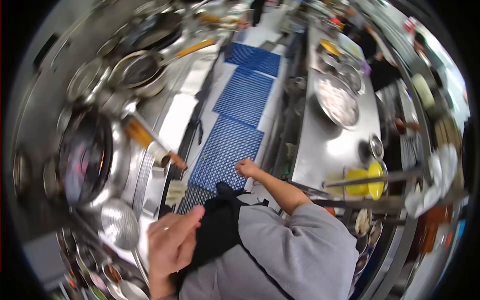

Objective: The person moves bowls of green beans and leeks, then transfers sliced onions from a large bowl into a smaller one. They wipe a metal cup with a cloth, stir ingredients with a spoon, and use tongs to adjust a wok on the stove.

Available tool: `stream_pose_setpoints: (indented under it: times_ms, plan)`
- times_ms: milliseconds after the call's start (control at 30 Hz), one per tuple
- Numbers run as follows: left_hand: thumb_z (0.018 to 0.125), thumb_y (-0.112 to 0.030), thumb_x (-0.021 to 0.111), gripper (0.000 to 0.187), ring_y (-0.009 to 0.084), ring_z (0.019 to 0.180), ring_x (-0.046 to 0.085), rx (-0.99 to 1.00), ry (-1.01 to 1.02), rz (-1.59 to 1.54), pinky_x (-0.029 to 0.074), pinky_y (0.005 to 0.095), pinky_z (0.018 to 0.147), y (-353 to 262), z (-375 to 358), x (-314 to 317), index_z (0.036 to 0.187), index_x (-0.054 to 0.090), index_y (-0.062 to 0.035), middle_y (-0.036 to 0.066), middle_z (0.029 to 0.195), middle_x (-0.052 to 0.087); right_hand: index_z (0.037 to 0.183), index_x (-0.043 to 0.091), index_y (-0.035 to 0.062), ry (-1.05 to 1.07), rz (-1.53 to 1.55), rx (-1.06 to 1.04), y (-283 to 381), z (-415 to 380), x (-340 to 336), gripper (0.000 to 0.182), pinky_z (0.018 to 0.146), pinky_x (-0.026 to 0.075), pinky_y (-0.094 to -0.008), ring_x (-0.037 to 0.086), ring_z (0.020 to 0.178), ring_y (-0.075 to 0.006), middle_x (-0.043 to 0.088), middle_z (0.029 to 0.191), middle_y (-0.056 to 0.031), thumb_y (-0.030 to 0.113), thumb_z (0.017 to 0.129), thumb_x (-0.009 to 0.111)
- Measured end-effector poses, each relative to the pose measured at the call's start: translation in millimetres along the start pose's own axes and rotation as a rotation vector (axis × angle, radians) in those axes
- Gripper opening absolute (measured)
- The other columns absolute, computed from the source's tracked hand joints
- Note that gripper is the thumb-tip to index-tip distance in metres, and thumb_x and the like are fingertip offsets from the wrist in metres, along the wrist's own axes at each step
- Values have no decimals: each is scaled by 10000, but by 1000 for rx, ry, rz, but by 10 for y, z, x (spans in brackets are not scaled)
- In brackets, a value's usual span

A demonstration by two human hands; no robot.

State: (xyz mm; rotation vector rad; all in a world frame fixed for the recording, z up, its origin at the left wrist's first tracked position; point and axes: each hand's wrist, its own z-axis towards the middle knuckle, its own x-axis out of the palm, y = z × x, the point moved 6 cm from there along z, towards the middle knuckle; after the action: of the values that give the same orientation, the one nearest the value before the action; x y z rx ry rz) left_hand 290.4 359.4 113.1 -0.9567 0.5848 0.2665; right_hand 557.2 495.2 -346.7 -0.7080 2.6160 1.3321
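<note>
Head view: my left hand (172,244), loose and empty, is near the skimmer (120,224) beside the wok (119,155); a careless swing could knock it. My right hand (246,168), apart, curls, contents unclear.

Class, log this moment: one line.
Left hand: seemingly empty, near round perforated metal skimmer; right hand: seemingly empty, above blue mesh floor mat
</note>
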Motion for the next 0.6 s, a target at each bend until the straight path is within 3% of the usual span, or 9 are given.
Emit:
stream_pose_setpoints:
  times_ms: [100, 167, 233, 267, 367, 400, 500, 533, 600]
  plan:
    - [828, 7, 666, 478, 303, 888, 691, -93, 156, -217, 552, 373, 795, 445, -73, 633, 1303, 614, -1, 156, 1032, 704, 1169, 661, 78, 201, 719, 151, 623, -789, 351, 402, 727, 565, -404, 658, 862, -222, 684, 963, -110, 404, 992, 507]
    - [856, -112, 664, 523, 381, 1279, 538, 46, 137, -222, 411, 433, 1068, 597, -101, 1118, 1357, 569, 3, 244, 1379, 554, 1290, 579, 80, 303, 1054, 70, 849, -1087, 561, 567, 874, 528, -443, 624, 998, -250, 651, 1091, -131, 553, 1005, 448]
    - [901, -224, 637, 582, 414, 1448, 330, 184, 246, -171, 249, 500, 1177, 627, -90, 1580, 1424, 504, -7, 251, 1541, 373, 1257, 590, 101, 372, 1305, 18, 1127, -1380, 674, 662, 935, 518, -480, 625, 1067, -297, 672, 1109, -143, 674, 971, 424]
    - [943, -395, 585, 686, 417, 1491, 241, 295, 330, -90, 171, 525, 1200, 733, -132, 1838, 1501, 406, -39, 242, 1591, 289, 1322, 547, 117, 418, 1368, 2, 1204, -1488, 726, 712, 986, 487, -477, 611, 1103, -293, 654, 1156, -151, 711, 958, 400]
    - [929, -337, 620, 717, 479, 1476, 210, 389, -11, -90, 185, 591, 1174, 1219, -143, 2056, 1534, 342, -70, 235, 1609, 241, 1437, 466, 128, 228, 1344, -21, 1625, -1718, 540, 774, 1073, 424, -454, 541, 1251, -280, 576, 1339, -155, 726, 952, 387]
    - [1008, -478, 477, 740, 432, 1499, 190, 236, -63, 156, 198, 582, 1173, 1640, -159, 2259, 1586, 216, -98, 212, 1632, 197, 1541, 346, 134, 270, 1188, -160, 1792, -1819, 348, 821, 1141, 339, -434, 398, 1409, -263, 407, 1535, -152, 721, 967, 353]
    - [1045, -564, 313, 743, 373, 1511, 188, -653, -99, -747, 205, 583, 1171, 2326, -31, 2377, 1607, 129, -114, 175, 1649, 165, 1567, 301, 114, 93, 740, -748, 2481, -2142, -207, 861, 1190, 231, -353, 242, 1499, -245, 320, 1597, -110, 729, 965, 335]
    - [1037, -595, 285, 750, 358, 1502, 213, -643, -81, -967, 212, 538, 1184, 2076, 190, 2276, 1612, 106, -149, 166, 1652, 157, 1552, 323, 77, -105, 499, -1096, 2658, -2219, -348, 836, 1209, 169, -430, 215, 1514, -302, 287, 1614, -153, 681, 975, 375]
    - [1007, -666, 255, 790, 355, 1483, 256, -449, 110, -1604, 221, 487, 1200, 1865, 601, 2178, 1618, 86, -195, 170, 1649, 163, 1535, 353, 68, -234, -115, -1345, 2663, -1958, -188, 805, 1201, 145, -510, 220, 1505, -357, 276, 1613, -184, 641, 975, 418]
